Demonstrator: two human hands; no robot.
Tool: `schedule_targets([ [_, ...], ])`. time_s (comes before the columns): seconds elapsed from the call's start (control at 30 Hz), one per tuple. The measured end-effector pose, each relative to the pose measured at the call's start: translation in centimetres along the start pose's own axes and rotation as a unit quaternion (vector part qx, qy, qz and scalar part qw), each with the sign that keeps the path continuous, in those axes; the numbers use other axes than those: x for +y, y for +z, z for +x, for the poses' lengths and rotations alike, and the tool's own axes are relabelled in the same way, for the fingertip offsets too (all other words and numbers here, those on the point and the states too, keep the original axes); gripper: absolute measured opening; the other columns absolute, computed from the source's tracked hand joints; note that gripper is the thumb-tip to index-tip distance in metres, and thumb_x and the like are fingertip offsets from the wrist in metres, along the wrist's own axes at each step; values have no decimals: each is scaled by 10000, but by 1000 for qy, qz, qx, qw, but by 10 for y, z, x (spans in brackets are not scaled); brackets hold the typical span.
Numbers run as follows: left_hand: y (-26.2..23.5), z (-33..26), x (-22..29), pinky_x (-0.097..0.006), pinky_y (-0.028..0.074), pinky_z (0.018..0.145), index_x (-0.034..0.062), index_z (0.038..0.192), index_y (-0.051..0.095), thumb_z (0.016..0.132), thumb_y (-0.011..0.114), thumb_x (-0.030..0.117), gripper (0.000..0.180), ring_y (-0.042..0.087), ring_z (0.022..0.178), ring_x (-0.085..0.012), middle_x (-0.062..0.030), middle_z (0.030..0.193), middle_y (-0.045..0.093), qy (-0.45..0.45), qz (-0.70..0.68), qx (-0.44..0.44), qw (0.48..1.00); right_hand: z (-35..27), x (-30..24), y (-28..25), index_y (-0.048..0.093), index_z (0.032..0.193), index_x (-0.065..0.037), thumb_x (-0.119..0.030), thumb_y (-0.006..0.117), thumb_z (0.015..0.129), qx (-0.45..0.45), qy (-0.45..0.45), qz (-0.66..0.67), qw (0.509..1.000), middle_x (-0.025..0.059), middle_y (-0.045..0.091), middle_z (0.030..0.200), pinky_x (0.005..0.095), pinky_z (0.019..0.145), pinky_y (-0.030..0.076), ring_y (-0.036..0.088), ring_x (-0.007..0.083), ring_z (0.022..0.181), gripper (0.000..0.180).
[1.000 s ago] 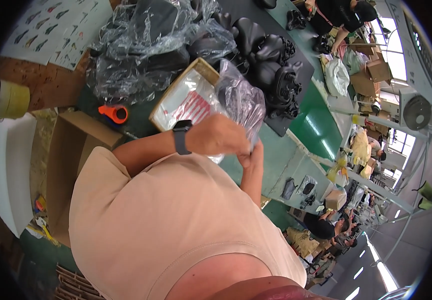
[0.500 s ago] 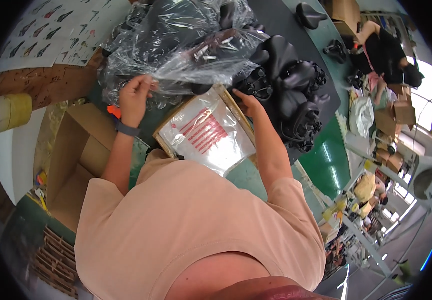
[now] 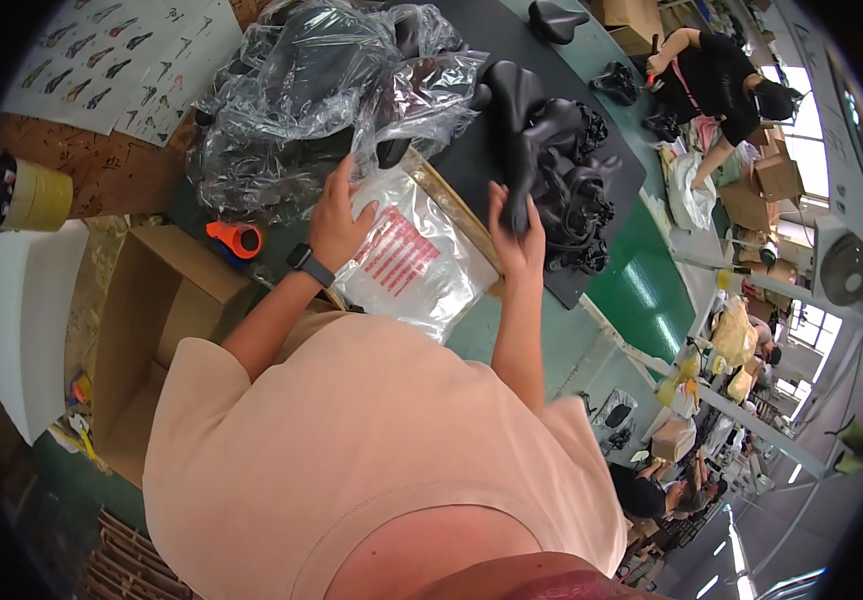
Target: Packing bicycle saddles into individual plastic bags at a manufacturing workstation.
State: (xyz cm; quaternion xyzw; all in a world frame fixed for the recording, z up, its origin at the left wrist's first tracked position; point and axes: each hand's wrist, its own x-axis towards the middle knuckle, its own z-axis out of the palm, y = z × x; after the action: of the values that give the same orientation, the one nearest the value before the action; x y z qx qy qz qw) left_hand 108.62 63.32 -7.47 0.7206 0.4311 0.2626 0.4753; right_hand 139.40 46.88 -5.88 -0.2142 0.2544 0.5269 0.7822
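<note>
A black bicycle saddle (image 3: pixel 518 130) stands out from the pile on the dark board, its narrow nose pointing toward me. My right hand (image 3: pixel 519 240) is closed around that nose, thumb on one side and fingers on the other. My left hand (image 3: pixel 339 225) has its fingers apart over the near side of a clear plastic bag (image 3: pixel 432 290) with red print. Whether it presses on the film cannot be told. The bag lies across a shallow cardboard box (image 3: pixel 452 207) close to my body. Crumpled clear wrap (image 3: pixel 282 130) covers more black saddles beyond my left hand.
More saddles (image 3: pixel 577 190) lie heaped right of my right hand. An orange tape dispenser (image 3: pixel 237 240) and an open carton (image 3: pixel 172 290) stand on the left. A saddle picture sheet (image 3: pixel 102 60) is at far left. A co-worker (image 3: pixel 717 85) stands across the green table (image 3: pixel 642 290).
My right hand has left the box edge and taken hold of a saddle's nose. My left hand has let go of the crumpled wrap and moved right, its fingers now spread near the printed bag.
</note>
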Motion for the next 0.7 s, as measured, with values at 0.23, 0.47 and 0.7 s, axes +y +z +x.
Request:
schedule_targets([
  [0.23, 101, -83, -19, -516, 539, 1022, 32, 1355, 639, 957, 776, 249, 473, 682, 1190, -417, -224, 1276, 719, 187, 156, -208, 947, -256, 47, -182, 464, 1537, -27, -159, 824, 948, 230, -384, -515, 731, 161, 688, 1216, 430, 869, 585, 705, 251, 1003, 702],
  [0.47, 244, -167, -55, -537, 576, 857, 75, 1068, 738, 978, 749, 301, 244, 743, 1010, -407, -190, 1066, 773, 183, 254, -367, 876, -338, 67, -381, 502, 1466, 4, -293, 872, 821, 448, -61, -780, 433, 369, 720, 1226, 578, 1002, 560, 688, 554, 1172, 801],
  [0.7, 291, -191, -81, -519, 581, 898, 18, 1058, 731, 990, 737, 302, 292, 719, 1042, -407, -220, 1083, 742, 139, 276, -271, 911, -351, 1, -453, 632, 1320, 37, -362, 956, 727, 364, -84, -768, 521, 335, 735, 1239, 512, 1015, 564, 714, 482, 1192, 785],
])
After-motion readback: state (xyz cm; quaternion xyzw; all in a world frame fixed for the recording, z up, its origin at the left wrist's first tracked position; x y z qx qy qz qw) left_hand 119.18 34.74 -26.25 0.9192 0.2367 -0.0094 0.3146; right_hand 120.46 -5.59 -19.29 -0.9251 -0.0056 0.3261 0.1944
